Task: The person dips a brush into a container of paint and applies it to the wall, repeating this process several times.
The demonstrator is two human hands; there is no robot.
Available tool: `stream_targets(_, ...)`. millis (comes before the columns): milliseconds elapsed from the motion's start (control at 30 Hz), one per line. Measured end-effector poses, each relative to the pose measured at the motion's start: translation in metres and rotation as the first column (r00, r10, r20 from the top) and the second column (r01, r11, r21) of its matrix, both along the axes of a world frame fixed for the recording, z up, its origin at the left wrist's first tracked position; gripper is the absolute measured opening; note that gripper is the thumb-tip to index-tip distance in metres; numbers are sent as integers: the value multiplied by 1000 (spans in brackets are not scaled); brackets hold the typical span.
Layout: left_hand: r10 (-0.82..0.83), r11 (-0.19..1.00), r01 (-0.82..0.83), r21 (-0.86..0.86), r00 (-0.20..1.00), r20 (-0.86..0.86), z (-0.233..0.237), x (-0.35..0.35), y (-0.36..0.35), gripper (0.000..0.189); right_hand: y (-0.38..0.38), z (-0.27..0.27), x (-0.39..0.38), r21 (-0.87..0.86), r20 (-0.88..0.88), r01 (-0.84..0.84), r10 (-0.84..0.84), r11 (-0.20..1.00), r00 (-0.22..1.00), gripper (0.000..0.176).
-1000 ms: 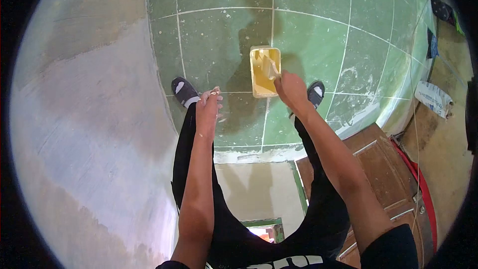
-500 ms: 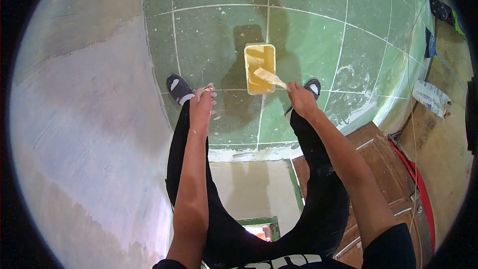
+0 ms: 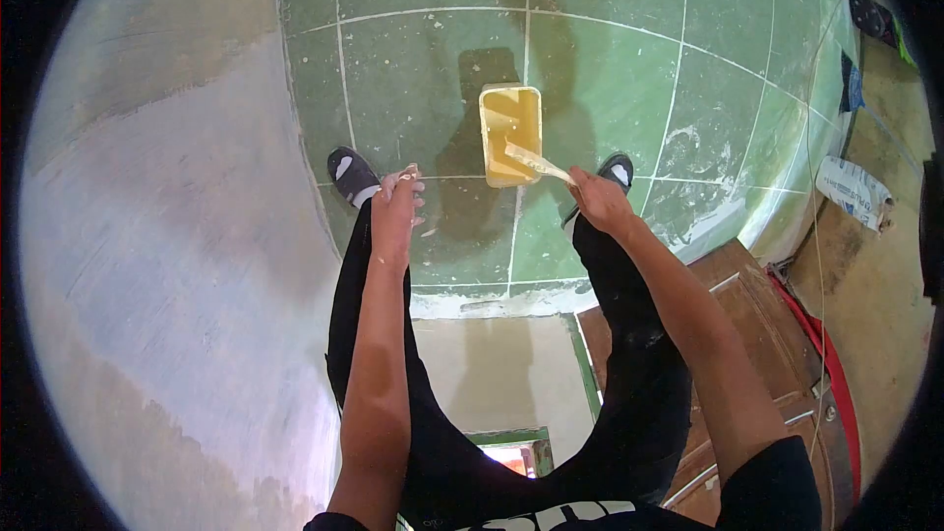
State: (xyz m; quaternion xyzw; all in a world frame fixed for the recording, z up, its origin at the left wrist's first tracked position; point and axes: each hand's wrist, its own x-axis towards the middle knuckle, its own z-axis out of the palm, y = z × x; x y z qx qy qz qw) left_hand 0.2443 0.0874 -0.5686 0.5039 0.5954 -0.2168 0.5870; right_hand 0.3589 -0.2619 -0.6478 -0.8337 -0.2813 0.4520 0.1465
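Note:
A yellow rectangular tub stands on the green tiled floor between my feet, with pale material on its inner walls. My right hand grips the handle of a pale, coated brush, whose head lies over the tub's opening. My left hand hangs over the floor to the left of the tub, away from it. Its fingers are curled and smeared with pale material; whether anything small is between them is hidden.
A patchy plastered wall rises on the left. On the right are a brown wooden door, a red strip, a thin hanging cord and a printed white bag. My slippered feet flank the tub.
The brush has turned in my right hand and shows a narrower side, its head slightly lower over the tub. My left hand has barely moved.

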Motion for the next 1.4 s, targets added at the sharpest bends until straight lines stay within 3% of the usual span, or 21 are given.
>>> stream_targets(200, -21, 1000, 20, -15, 999, -26, 1, 0, 1, 46, 0, -4, 2, 56, -13, -5, 5, 998, 1000, 23)
stream_targets(300, 7, 1000, -7, -6, 1000, -5, 2, 1, -2, 49, -6, -3, 3, -88, -47, -40, 36, 995, 998, 24)
stream_targets(467, -20, 1000, 19, -8, 1000, -11, -1, -2, 0, 49, -11, -8, 3, 60, -1, -20, 20, 998, 1000, 27)
stream_targets(567, -21, 1000, 21, -11, 1000, -2, -1, -3, 0, 49, -8, -8, 3, -17, -29, -20, 19, 1000, 999, 28)
stream_targets(1400, -20, 1000, 20, -14, 1000, 14, 1, -2, 2, 50, -12, -11, -2, 10, -27, -32, 32, 999, 999, 32)
